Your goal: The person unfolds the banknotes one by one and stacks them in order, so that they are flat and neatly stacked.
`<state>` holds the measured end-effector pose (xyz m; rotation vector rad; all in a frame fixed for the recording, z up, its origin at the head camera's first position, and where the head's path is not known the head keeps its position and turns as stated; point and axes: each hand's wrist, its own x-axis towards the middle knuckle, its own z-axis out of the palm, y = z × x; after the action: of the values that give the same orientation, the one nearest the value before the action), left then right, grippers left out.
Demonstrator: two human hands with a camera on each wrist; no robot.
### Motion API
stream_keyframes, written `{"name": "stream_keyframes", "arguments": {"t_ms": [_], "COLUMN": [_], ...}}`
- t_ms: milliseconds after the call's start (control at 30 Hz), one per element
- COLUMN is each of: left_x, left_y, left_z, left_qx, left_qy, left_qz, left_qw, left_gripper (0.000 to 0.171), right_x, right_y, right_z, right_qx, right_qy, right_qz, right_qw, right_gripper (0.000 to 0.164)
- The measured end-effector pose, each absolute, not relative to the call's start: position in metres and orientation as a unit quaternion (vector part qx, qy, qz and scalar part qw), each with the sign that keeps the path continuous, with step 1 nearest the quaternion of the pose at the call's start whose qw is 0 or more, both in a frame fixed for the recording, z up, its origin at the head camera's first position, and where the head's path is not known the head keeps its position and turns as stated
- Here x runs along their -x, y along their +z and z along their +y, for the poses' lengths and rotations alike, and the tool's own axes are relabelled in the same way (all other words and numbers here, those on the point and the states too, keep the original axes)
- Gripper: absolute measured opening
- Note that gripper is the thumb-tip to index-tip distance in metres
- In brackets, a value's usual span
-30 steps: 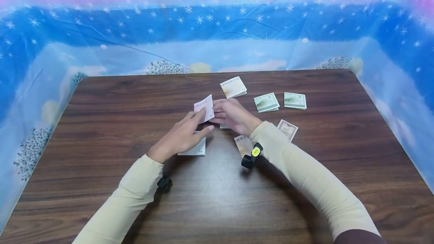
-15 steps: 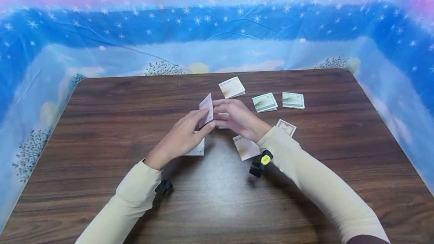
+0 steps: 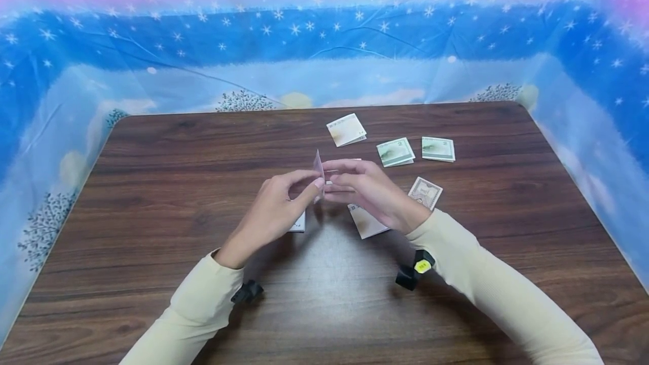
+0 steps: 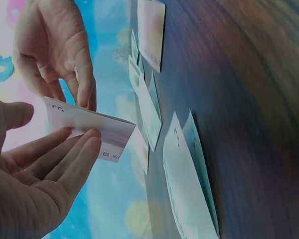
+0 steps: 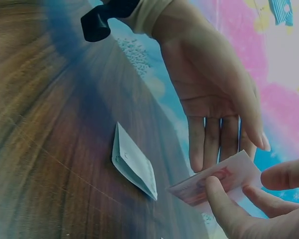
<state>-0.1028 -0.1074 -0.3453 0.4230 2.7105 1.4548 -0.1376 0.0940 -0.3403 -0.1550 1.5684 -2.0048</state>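
Observation:
A pinkish folded banknote (image 3: 318,165) stands on edge in the air between both hands. My left hand (image 3: 274,207) holds it from the left with the fingertips on one face, as the left wrist view shows; its thumb is apart from the fingers there. My right hand (image 3: 372,193) holds the banknote (image 5: 209,186) from the other side, its fingertips on the opposite face. Under the left hand lies another folded banknote (image 3: 299,224), partly covered. A brownish banknote (image 3: 367,223) lies below the right hand. Behind that hand, one more is mostly hidden.
Two green folded banknotes (image 3: 395,152) lie on the wooden table (image 3: 152,185) at the right. A cream folded banknote (image 3: 347,129) lies farther back, and a small brown one (image 3: 426,192) sits beside the right wrist. A patterned cloth (image 3: 284,38) hangs around the table's far edges.
The pinkish banknote has turned from lying slanted, face up, to nearly edge-on. My right hand has shifted right and toward me, uncovering more of the brownish banknote.

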Motion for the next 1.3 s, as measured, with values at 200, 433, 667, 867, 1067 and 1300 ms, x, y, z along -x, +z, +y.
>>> {"name": "stream_keyframes", "arguments": {"t_ms": [200, 433, 667, 867, 1067, 1300], "left_x": [0.098, 0.091, 0.081, 0.071, 0.061, 0.057], "left_y": [-0.345, -0.346, -0.35, -0.354, -0.357, -0.36], "left_z": [-0.102, -0.094, -0.09, -0.084, -0.08, -0.079], "left_qx": [-0.126, -0.105, -0.104, -0.086, -0.072, -0.065], "left_qy": [0.488, 0.519, 0.573, 0.619, 0.61, 0.614], "left_qz": [0.864, 0.848, 0.811, 0.775, 0.784, 0.78], "left_qw": [0.008, 0.026, 0.061, 0.095, 0.087, 0.096], "left_gripper": [0.036, 0.037, 0.03, 0.028, 0.025, 0.024], "right_x": [0.122, 0.106, 0.088, 0.074, 0.065, 0.062], "right_y": [-0.34, -0.339, -0.343, -0.346, -0.35, -0.351], "right_z": [0.105, 0.116, 0.125, 0.125, 0.123, 0.126], "right_qx": [0.089, 0.109, 0.122, 0.115, 0.105, 0.115], "right_qy": [-0.734, -0.714, -0.676, -0.687, -0.667, -0.664], "right_qz": [0.609, 0.629, 0.672, 0.672, 0.702, 0.703], "right_qw": [0.287, 0.287, 0.278, 0.25, 0.225, 0.227], "right_gripper": [0.044, 0.044, 0.048, 0.054, 0.055, 0.053]}}
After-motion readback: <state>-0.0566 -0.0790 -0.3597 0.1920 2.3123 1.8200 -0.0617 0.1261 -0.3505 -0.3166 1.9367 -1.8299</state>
